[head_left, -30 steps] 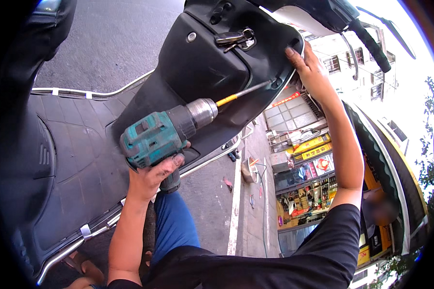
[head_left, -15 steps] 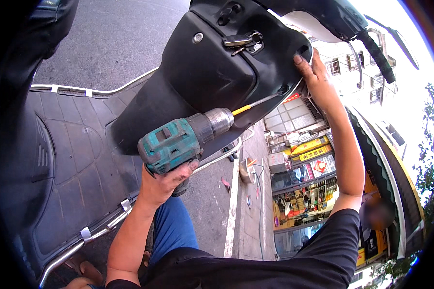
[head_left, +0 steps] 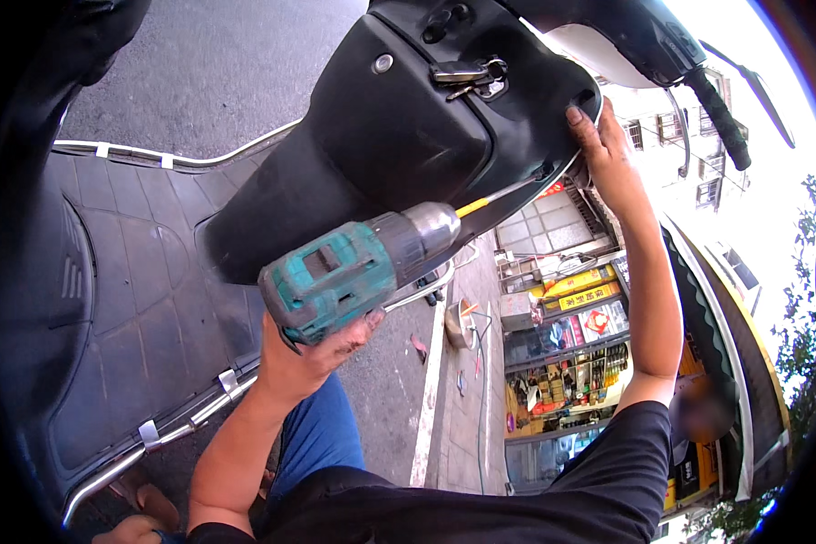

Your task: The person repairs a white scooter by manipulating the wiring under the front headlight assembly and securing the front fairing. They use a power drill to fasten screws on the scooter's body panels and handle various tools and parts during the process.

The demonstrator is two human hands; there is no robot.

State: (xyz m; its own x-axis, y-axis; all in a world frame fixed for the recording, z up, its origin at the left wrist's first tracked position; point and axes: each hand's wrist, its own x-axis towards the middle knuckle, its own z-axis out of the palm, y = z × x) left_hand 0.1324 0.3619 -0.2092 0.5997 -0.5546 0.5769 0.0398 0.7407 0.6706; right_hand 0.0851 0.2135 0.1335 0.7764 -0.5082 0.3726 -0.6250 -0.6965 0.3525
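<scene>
My left hand (head_left: 304, 367) is wrapped round the grip of a teal and black cordless drill (head_left: 331, 276). A long screwdriver bit (head_left: 494, 201) with a yellow sleeve runs from its chuck. The bit's tip meets a recessed hole near the edge of the black inner leg-shield panel (head_left: 408, 122) of a scooter. My right hand (head_left: 610, 154) grips that panel's outer edge just above the hole, thumb on the face and fingers behind, where they are hidden. A bunch of keys (head_left: 462, 74) hangs at the ignition lock.
The scooter's grey footboard (head_left: 154, 263), edged by a metal rail (head_left: 186, 426), lies to the left. The handlebar grip (head_left: 718, 113) and a mirror (head_left: 757, 86) stick out at upper right. Beyond the kerb is a shopfront with stocked shelves (head_left: 562, 385) and a bucket-like container (head_left: 460, 325).
The drill looks slightly larger and its chuck has shifted a little right, with the bit still at the hole. The panel and my right hand sit slightly further right in view.
</scene>
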